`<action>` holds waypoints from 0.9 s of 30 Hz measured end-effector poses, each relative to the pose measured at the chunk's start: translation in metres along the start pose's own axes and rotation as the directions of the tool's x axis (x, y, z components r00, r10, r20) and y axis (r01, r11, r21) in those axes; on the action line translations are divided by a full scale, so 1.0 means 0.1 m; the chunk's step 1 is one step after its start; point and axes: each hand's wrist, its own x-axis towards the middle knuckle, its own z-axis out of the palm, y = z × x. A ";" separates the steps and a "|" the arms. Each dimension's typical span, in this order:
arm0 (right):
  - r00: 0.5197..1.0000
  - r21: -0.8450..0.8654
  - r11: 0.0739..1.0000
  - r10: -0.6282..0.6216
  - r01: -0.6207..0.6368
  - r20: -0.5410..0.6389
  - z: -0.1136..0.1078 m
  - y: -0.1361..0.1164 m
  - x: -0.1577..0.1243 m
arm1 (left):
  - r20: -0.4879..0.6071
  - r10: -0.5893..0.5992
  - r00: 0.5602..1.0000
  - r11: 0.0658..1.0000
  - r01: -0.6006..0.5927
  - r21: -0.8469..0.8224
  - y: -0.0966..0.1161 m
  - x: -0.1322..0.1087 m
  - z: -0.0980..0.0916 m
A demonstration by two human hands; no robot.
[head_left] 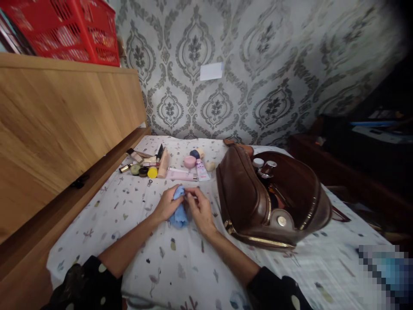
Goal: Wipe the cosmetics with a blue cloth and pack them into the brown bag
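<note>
My left hand [167, 204] is closed round a crumpled light blue cloth [179, 216], whose lower part hangs below the fingers. Against the cloth's upper right side, the fingers of my right hand [200, 209] are pinched together; a small thing may be between them, but I cannot make it out. Just beyond my hands lie a pale pink tube [181, 174], a white and purple tube [202, 170] and a round pink container [190, 161]. Farther left are a beige tube [163, 163], a yellow-lidded pot [152, 172] and several other small cosmetics.
A brown leather bag [241, 189] stands unzipped at the right, with jars [267, 169] and other items inside. Wooden furniture [71, 129] borders the left, with a red basket [77, 34] on top. The patterned sheet [106, 232] lies beneath everything; a patterned wall [180, 86] rises behind.
</note>
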 end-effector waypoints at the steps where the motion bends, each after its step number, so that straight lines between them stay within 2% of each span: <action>1: 1.000 0.020 1.000 0.016 -0.016 -0.011 0.00 0.03 -0.01 | 0.000 0.004 1.000 1.000 -0.004 0.028 0.00 -0.01 0.00; 4: 0.996 0.077 0.994 0.082 -0.080 -0.027 -0.02 0.10 -0.02 | -0.027 0.014 1.000 0.990 -0.010 0.141 -0.03 0.01 -0.05; 7: 0.993 0.083 0.990 0.119 -0.117 -0.017 -0.04 0.12 -0.02 | -0.126 0.045 0.991 0.921 0.008 0.390 -0.10 0.16 -0.20; 9: 0.993 0.047 0.992 0.115 -0.115 0.010 -0.05 0.11 -0.02 | -0.167 0.132 0.977 0.790 -0.002 0.613 -0.16 0.33 -0.34; 11: 0.994 0.003 0.995 0.102 -0.102 0.035 -0.05 0.10 -0.03 | -0.140 0.192 0.971 0.630 -0.012 0.777 -0.22 0.51 -0.46; 12: 0.994 -0.013 0.995 0.096 -0.096 0.044 -0.04 0.09 -0.03 | -0.128 0.195 0.972 0.571 -0.006 0.821 -0.25 0.59 -0.49; 14: 0.995 -0.029 0.996 0.086 -0.085 0.049 -0.04 0.10 -0.04 | -0.110 0.186 0.976 0.517 -0.002 0.856 -0.31 0.70 -0.52; 18: 0.995 -0.038 0.997 0.075 -0.073 0.058 -0.04 0.12 -0.05 | -0.003 0.208 0.978 0.520 -0.108 0.847 -0.36 0.73 -0.42; 22: 0.996 -0.040 0.997 0.061 -0.059 0.064 -0.04 0.10 -0.06 | 0.117 0.262 0.958 0.556 -0.249 0.793 -0.37 0.67 -0.32; 27: 0.998 -0.048 0.998 0.039 -0.037 0.054 -0.04 0.08 -0.05 | 0.100 0.282 0.954 0.634 -0.264 0.726 -0.42 0.67 -0.32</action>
